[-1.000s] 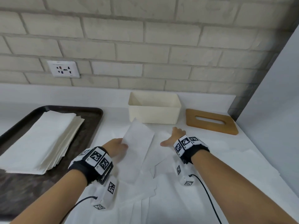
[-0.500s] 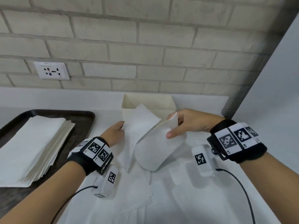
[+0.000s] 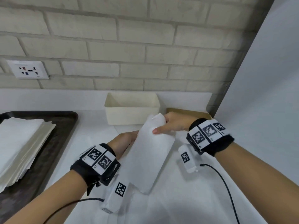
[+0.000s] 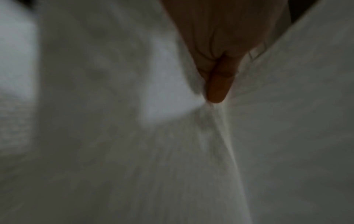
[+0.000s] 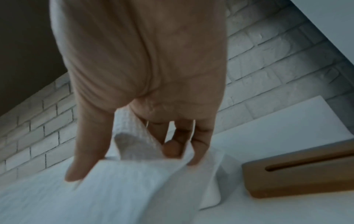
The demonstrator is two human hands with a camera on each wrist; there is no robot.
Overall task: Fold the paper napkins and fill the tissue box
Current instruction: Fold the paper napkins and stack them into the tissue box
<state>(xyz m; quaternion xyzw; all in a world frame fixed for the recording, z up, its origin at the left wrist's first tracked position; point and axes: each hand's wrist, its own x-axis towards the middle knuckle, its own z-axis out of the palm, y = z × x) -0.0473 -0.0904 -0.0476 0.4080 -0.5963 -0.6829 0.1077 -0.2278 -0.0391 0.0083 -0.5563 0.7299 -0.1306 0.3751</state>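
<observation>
A white paper napkin (image 3: 148, 159) is doubled over lengthwise above the counter. My right hand (image 3: 161, 126) pinches its far end, thumb on top and fingers behind it. In the right wrist view the right hand (image 5: 124, 160) grips the napkin (image 5: 114, 189) the same way. My left hand (image 3: 129, 138) holds the left edge, with its fingers hidden behind the paper. The dark left wrist view shows the left hand (image 4: 216, 91) with one finger pinched into the napkin (image 4: 287, 121). The open cream tissue box (image 3: 131, 110) stands just beyond both hands.
A dark tray (image 3: 61, 126) on the left carries a stack of flat napkins (image 3: 19, 143). Loose napkins (image 3: 178, 199) lie on the white counter under my arms. The wooden slotted lid (image 5: 298, 171) lies right of the box. Brick wall behind, white panel (image 3: 267, 94) on the right.
My right hand lifted the napkin's right side and carried it over toward the left hand, so the sheet went from flat to doubled. The left hand kept its edge.
</observation>
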